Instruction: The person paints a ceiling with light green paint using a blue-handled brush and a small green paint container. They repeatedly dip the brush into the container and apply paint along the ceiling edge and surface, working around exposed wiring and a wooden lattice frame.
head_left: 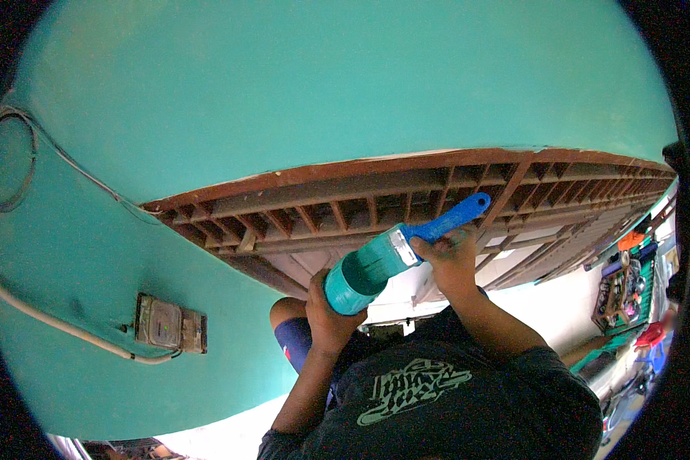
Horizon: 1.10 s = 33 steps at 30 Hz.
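Note:
My left hand (328, 322) is closed round a small cylindrical container (347, 297), coated in turquoise paint and tilted toward the upper right. My right hand (454, 264) grips a paintbrush (445, 221) by its blue handle, near the pale metal band. The turquoise-covered bristles (379, 253) are at the mouth of the container; whether they touch its rim is hard to tell.
A turquoise wall (391, 77) spans the view, with a brown slatted wooden structure (322, 201) along it. At left are a wall box (159, 322), a pale conduit (61, 322) and looped cable (11, 207). A cluttered wooden rack (613, 295) stands far right.

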Tool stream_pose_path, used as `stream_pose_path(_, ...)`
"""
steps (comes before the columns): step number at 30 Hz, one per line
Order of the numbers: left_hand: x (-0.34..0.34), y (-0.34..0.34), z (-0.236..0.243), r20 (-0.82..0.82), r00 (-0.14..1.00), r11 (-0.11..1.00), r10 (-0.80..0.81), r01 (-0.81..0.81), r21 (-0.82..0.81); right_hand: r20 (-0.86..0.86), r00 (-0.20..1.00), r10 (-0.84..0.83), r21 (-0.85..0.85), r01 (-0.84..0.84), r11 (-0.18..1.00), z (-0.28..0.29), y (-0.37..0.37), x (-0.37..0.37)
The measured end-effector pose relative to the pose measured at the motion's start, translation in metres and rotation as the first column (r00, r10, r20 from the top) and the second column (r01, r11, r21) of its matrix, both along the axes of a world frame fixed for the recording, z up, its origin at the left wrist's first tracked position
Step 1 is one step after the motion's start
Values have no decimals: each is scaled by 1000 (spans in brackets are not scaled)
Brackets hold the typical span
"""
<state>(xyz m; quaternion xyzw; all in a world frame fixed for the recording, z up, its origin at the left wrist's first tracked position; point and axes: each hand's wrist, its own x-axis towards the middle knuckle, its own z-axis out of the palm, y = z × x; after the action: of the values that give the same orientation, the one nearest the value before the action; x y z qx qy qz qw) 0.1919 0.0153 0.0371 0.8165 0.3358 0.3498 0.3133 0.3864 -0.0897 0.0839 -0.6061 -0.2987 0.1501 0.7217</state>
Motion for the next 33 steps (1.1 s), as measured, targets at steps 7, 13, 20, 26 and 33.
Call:
stream_pose_path(7, -9, -3, -7, 22, 999, 1000, 24, -24, -18, -262, 962, 76, 107, -50, 993, -10, -1, -8)
stream_pose_path(13, -4, -2, -8, -70, 998, 998, -5, 1, -56, -180, 962, 205, -65, -220, 973, 3, -7, -16)
stream_pose_path(20, -7, -15, -6, -81, 996, 999, -37, 35, -23, -217, 928, 302, 102, -286, 953, -7, -2, -18)
stream_pose_path(26, -11, -22, 8, -98, 995, 993, 32, -43, -112, -354, 855, 378, 230, -312, 922, -38, 9, -6)
stream_pose_path(33, -2, -17, 4, 261, 962, 963, -79, 7, 268, -358, 876, 322, 191, -269, 944, -27, 1, -3)
